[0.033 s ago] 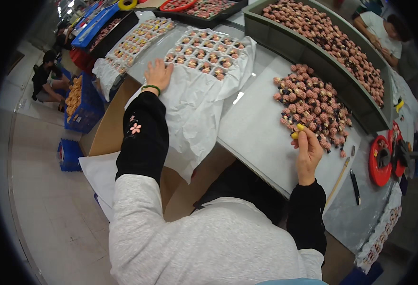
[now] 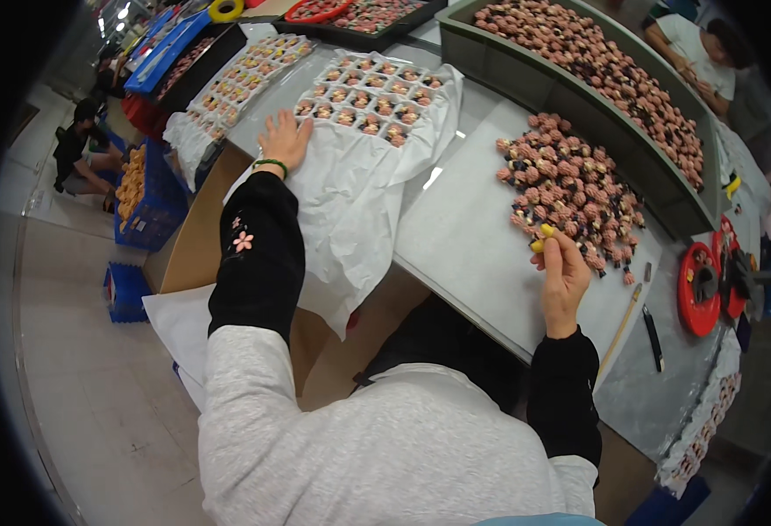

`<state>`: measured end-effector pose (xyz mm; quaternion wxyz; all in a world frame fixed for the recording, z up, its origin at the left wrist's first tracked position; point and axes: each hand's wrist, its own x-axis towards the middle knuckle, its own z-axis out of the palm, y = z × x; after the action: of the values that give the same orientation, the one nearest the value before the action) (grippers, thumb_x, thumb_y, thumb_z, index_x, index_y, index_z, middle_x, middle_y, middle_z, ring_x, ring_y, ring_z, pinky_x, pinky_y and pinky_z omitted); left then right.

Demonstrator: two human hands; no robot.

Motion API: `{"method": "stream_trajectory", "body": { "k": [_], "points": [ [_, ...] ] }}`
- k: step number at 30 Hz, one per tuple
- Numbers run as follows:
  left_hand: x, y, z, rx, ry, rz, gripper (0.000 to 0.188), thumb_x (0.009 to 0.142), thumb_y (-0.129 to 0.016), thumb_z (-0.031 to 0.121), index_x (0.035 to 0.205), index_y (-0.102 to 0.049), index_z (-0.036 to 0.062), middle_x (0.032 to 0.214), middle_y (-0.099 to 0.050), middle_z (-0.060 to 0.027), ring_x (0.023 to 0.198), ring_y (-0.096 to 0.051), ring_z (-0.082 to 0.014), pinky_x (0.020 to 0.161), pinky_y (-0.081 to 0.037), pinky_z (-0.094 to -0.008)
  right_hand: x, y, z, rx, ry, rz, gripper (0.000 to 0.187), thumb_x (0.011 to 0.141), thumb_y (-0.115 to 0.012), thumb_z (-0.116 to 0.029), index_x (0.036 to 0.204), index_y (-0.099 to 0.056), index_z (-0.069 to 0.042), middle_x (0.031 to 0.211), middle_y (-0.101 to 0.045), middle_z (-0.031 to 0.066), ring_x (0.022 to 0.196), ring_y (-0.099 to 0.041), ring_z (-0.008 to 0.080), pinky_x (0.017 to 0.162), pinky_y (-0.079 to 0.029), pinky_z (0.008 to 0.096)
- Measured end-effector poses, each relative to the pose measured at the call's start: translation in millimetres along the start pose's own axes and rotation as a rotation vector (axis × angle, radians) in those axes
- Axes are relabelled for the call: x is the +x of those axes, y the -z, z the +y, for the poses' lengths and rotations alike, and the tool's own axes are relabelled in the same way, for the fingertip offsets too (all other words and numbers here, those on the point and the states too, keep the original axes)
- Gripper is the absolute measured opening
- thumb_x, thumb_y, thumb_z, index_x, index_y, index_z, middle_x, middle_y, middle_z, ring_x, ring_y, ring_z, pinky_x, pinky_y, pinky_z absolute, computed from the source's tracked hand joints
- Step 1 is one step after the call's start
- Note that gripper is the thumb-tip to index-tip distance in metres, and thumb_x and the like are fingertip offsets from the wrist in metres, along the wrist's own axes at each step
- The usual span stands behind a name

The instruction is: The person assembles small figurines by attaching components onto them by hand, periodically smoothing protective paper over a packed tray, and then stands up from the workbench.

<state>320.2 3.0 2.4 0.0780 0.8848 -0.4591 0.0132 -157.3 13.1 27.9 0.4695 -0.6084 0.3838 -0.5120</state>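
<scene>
Right hand (image 2: pixel 564 273) pinches a small yellow piece (image 2: pixel 541 238) at the near edge of the pink flower pile (image 2: pixel 569 188); left hand (image 2: pixel 284 138), spread flat, lies just beside the compartment tray (image 2: pixel 364 103), far left.

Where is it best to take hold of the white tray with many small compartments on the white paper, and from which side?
Probably by its bare near-left edge, from the person's side, where the left hand already lies. The white compartment tray lies flat on the white paper sheet, its cells filled with small pinkish pieces, so keep it level and grip only the rim.
</scene>
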Motion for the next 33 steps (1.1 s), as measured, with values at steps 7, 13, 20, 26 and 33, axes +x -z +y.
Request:
{"method": "stream_trajectory", "body": {
  "k": [7, 13, 20, 26, 33],
  "points": [
    [8, 23, 39, 0.236, 0.045, -0.22, 0.078, 0.083, -0.022, 0.063, 0.137, -0.018, 0.0071, 0.145, -0.008, -0.0103, 0.133, -0.005, -0.034, 0.101, -0.01, -0.0574, 3, 5, 1, -0.011, 0.018, -0.022, 0.022, 0.089, -0.051, -0.012, 0.104, -0.057, 0.001, 0.08, -0.06, 0.0039, 0.065, -0.053, 0.0076, 0.058, -0.041, 0.0184],
    [-40, 36, 127, -0.453, -0.621, 0.379, 0.021, 0.077, -0.06, 0.015, 0.092, -0.059, 0.0008, 0.094, -0.059, -0.016, 0.09, -0.055, -0.0305, 0.081, -0.042, -0.0343, 0, -4, -1, -0.033, 0.027, -0.035, 0.02, 0.088, -0.05, -0.01, 0.103, -0.057, 0.002, 0.079, -0.06, 0.0039, 0.064, -0.052, 0.0075, 0.057, -0.041, 0.0187],
    [-155, 41, 243, -0.27, -1.052, 0.263, 0.02, 0.068, -0.064, 0.021, 0.079, -0.057, 0.0065, 0.082, -0.056, -0.0083, 0.087, -0.052, -0.0263, 0.075, -0.04, -0.0405, -7, 6, 1, -0.076, 0.031, 0.016, 0.02, 0.089, -0.049, -0.012, 0.102, -0.057, 0.0, 0.076, -0.058, 0.0028, 0.062, -0.05, 0.007, 0.055, -0.04, 0.0187],
    [-126, -15, 250, -0.489, -0.751, 0.061, 0.014, 0.072, -0.058, 0.013, 0.082, -0.057, 0.004, 0.085, -0.057, -0.0121, 0.086, -0.054, -0.0292, 0.073, -0.043, -0.0386, -4, -3, 5, -0.148, 0.117, -0.028, 0.02, 0.087, -0.052, -0.008, 0.102, -0.057, 0.003, 0.078, -0.058, 0.0037, 0.063, -0.05, 0.0075, 0.057, -0.042, 0.0198],
    [-139, -31, 259, -0.715, -0.655, 0.14, 0.015, 0.069, -0.067, 0.017, 0.078, -0.059, 0.009, 0.079, -0.058, -0.0066, 0.083, -0.052, -0.028, 0.073, -0.043, -0.0373, -7, 1, 4, -0.239, 0.162, -0.019, 0.021, 0.088, -0.052, -0.011, 0.103, -0.058, 0.002, 0.076, -0.056, 0.0007, 0.062, -0.047, 0.0053, 0.054, -0.038, 0.0177]
  ]
}}
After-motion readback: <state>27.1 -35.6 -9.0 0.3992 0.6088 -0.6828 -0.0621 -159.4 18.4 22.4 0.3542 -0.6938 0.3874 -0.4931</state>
